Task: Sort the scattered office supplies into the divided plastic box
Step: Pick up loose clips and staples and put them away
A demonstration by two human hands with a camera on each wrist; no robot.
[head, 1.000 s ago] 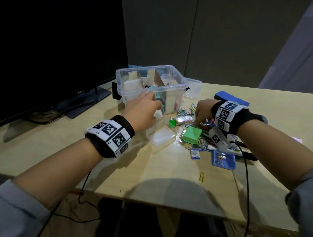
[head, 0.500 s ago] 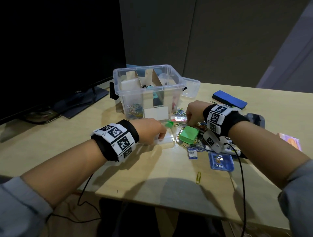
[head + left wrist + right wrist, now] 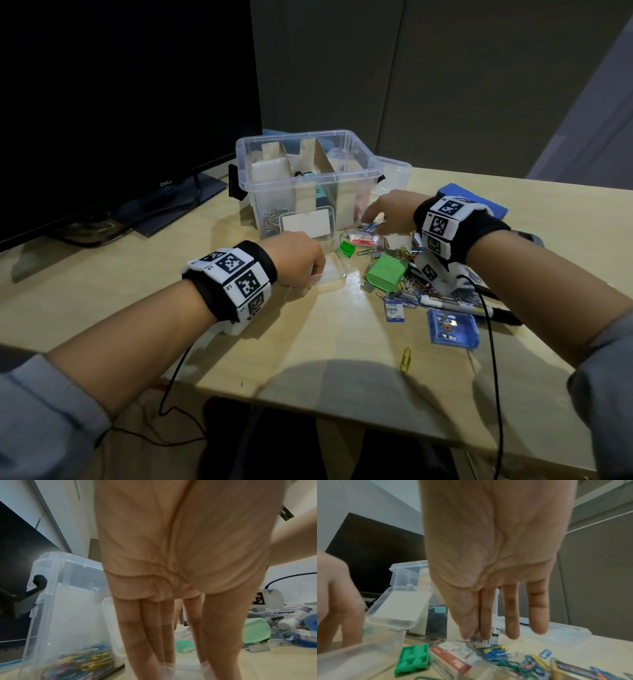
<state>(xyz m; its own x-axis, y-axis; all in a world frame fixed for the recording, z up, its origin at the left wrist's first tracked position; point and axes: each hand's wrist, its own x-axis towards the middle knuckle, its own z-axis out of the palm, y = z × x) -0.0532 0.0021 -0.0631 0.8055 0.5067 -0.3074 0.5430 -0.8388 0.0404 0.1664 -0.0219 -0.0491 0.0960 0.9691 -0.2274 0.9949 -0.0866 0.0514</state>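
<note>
The clear divided box (image 3: 356, 162) stands at the back of the table, with coloured paper clips (image 3: 85, 661) in its left front compartment. My left hand (image 3: 313, 274) pinches a small clear case (image 3: 330, 275) that lies on the table before the box; its fingertips (image 3: 164, 669) and thumb straddle the rim. My right hand (image 3: 368, 217) hovers by the box's right front corner. Its thumb and forefinger (image 3: 485, 628) pinch a small silvery clip (image 3: 478, 641) above loose blue paper clips (image 3: 498, 654); its other fingers are straight.
A clear case of white cards (image 3: 306, 222) leans on the box front. Scattered right of my left hand: a green block (image 3: 347, 248), staple box (image 3: 361, 238), green case (image 3: 385, 272), blue case (image 3: 452, 329), marker (image 3: 445, 301), yellow clip (image 3: 406, 359). A monitor (image 3: 120, 102) stands at left.
My left hand came down from the box's rim onto the small clear case. My right hand moved from the pile of supplies up toward the box's right front corner.
</note>
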